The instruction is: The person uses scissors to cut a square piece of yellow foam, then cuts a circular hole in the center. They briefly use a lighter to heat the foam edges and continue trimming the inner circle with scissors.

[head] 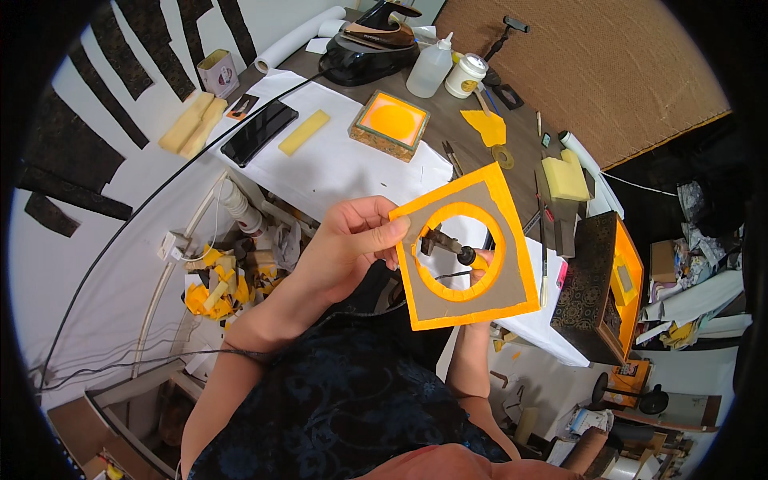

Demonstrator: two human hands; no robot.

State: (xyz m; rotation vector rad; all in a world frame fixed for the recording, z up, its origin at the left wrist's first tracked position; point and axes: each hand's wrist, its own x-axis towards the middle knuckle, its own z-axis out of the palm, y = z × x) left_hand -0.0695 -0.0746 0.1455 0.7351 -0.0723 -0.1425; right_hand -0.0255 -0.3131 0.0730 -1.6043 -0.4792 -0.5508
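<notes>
My left hand pinches the left corner of a square grey cardboard panel. Orange-yellow fabric is folded around the panel's outer edges and lines the round hole in its middle. Behind the panel and mostly hidden by it, my right hand grips a small electric hand iron. Its yellow handle, black collar and dark metal head show through the hole. A dark cord appears below the tool. Beyond the panel, a brocade-covered box with an orange circle on its top sits on white paper.
A steam iron, squeeze bottle and white jar stand at the back. A black smartphone and foam strip lie left. At right are an orange-lined brocade box and foam. A cable crosses the left side.
</notes>
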